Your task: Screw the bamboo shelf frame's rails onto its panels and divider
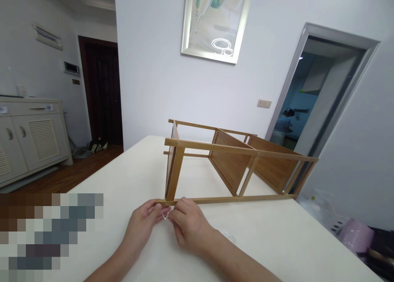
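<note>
A wooden shelf rack (215, 146) lies on its side on the white table (117, 179), its shelf panels standing upright between the rails. My left hand (143, 222) grips the near left end of the lowest rail, thumb and fingers closed about it. Right beside it, my right hand (187, 220) is closed in a pinch just in front of the same rail. Between the fingertips of both hands shows a small bent shiny metal piece (165, 216), held by the right fingers; its exact kind is too small to make out.
Behind the table stands a wall with a framed picture (215, 23) and a switch (264, 104). Through the doorway at right, a person (283, 124) is in another room. A pink bin (355, 235) sits by the table's right edge. A white cabinet (33, 130) stands left.
</note>
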### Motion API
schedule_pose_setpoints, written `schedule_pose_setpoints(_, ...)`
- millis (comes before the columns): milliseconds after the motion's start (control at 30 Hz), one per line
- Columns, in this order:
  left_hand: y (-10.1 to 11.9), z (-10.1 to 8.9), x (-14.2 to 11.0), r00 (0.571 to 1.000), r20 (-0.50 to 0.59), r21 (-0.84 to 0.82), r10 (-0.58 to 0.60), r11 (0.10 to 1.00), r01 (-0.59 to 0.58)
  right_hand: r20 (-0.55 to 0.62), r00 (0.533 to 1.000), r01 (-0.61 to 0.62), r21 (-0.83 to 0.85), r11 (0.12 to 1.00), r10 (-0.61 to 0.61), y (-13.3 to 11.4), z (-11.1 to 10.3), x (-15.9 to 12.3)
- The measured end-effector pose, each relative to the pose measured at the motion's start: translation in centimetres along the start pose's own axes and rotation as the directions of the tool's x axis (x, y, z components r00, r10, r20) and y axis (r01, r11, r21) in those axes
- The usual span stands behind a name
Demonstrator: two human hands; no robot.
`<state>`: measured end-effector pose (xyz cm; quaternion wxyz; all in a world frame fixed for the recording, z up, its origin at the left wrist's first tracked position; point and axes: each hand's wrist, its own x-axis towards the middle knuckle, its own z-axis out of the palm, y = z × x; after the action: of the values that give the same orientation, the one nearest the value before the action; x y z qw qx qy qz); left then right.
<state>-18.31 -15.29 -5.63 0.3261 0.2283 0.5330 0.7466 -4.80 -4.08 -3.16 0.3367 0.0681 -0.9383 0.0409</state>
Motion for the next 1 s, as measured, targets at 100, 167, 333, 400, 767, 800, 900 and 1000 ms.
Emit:
schedule_pose_setpoints(100,-0.3,-0.6,0.7,0.999,-0.049,0.014,0.006,1.000,-0.005,-0.075,0.997,-0.001,0.016,1.000,0.002,-0.1,-1.1,0.3)
schedule_pose_setpoints(167,-0.6,-1.3,1.4,0.995,-0.101,0.029,0.004,1.000,-0.001,-0.137,0.990,-0.041,0.009,0.999,0.041,-0.1,-2.2,0.1)
schedule_pose_setpoints(333,-0.9,-3.1,3.0,0.988,-0.157,0.089,0.010,0.996,0.004,-0.295,0.951,-0.113,-0.049,0.992,0.094,2.2,-6.3,-2.6)
schedule_pose_setpoints(400,-0.9,-3.8,3.6,0.987,-0.161,0.130,0.023,0.992,-0.002,-0.370,0.918,-0.184,-0.079,0.980,0.142,4.2,-8.1,-4.3)
schedule_pose_setpoints(767,-0.8,-9.0,7.7,0.920,0.072,0.846,0.386,0.466,-0.261,-0.384,0.693,-0.588,0.190,0.786,0.611,13.1,-8.7,-7.9)
schedule_pose_setpoints(800,-0.8,-9.4,8.1,0.919,0.096,0.870,0.383,0.416,-0.265,-0.373,0.695,-0.586,0.200,0.785,0.614,13.3,-8.3,-7.7)
schedule_pose_setpoints(900,-1.1,-10.3,9.1,0.927,0.117,0.926,0.356,0.298,-0.232,-0.355,0.696,-0.586,0.222,0.780,0.624,13.6,-7.6,-7.2)
schedule_pose_setpoints(1000,-1.2,-10.9,9.9,0.942,0.088,0.969,0.323,0.190,-0.156,-0.351,0.693,-0.590,0.226,0.775,0.630,13.8,-7.1,-6.9)
